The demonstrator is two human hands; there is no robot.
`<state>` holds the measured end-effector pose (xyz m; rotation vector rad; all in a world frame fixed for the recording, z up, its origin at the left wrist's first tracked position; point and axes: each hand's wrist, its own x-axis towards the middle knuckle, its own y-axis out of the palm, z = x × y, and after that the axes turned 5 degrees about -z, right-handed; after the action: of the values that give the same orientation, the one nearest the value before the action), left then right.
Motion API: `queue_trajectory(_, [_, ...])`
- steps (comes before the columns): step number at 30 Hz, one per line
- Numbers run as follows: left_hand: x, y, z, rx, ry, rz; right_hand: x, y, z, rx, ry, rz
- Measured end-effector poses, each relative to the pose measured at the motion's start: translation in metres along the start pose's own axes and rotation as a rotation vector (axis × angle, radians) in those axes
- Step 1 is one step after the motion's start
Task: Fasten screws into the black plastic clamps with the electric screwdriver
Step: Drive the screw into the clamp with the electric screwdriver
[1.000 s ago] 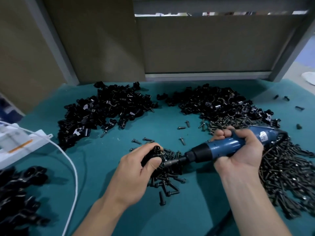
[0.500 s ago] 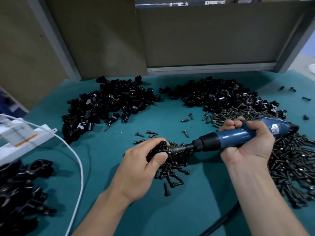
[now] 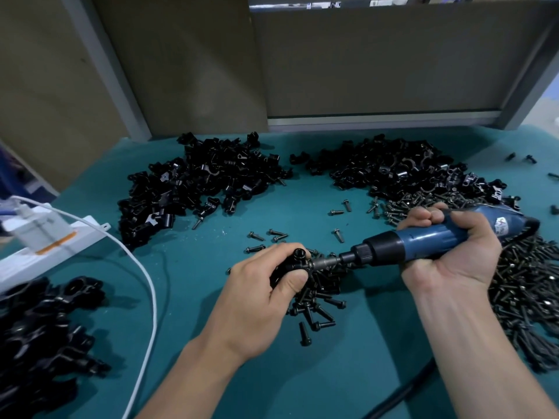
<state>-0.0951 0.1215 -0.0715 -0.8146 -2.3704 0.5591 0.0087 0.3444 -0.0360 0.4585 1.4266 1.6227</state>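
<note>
- Left hand (image 3: pixel 260 287): fingers and thumb curled round one black plastic clamp (image 3: pixel 294 262), raised just over a small scatter of screws (image 3: pixel 317 306), mid-worktop (image 3: pixel 187 297) toward the front edge.
- Right hand (image 3: pixel 450 252): full fist round the blue electric screwdriver (image 3: pixel 420 238). The tool lies near level, with its bit (image 3: pixel 325 263) pointing left and meeting the clamp's side.
- The screw at the contact is hidden, so I cannot tell how far it is seated.
- Step in hand, as I read it: driving a screw into the held clamp.
- Doing it well:
  - Set the bit dead in line with the screw, not canted.
  - Push steadily along that line so the bit does not skip out.
  - Brace the clamp against twist with the left hand, fingertips off the bit.
  - Let off once the head seats, since plastic likely strips if overdriven.
- Stock: loose clamps lie in two heaps along the back edge, left heap (image 3: pixel 196 189) and right heap (image 3: pixel 393 167). A large screw heap (image 3: pixel 529 297) sits by the right edge.
- Front left corner: clustered clamps (image 3: pixel 45 322), possibly finished ones.
- White cable (image 3: pixel 145 267) crosses the left side, well apart from both hands.
</note>
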Motion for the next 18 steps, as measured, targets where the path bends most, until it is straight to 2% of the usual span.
queue_trajectory(18, [-0.0037,-0.0014,0.0011,0.001,0.01,-0.055,-0.0041,0.0006,-0.0069,-0.001,0.013,0.017])
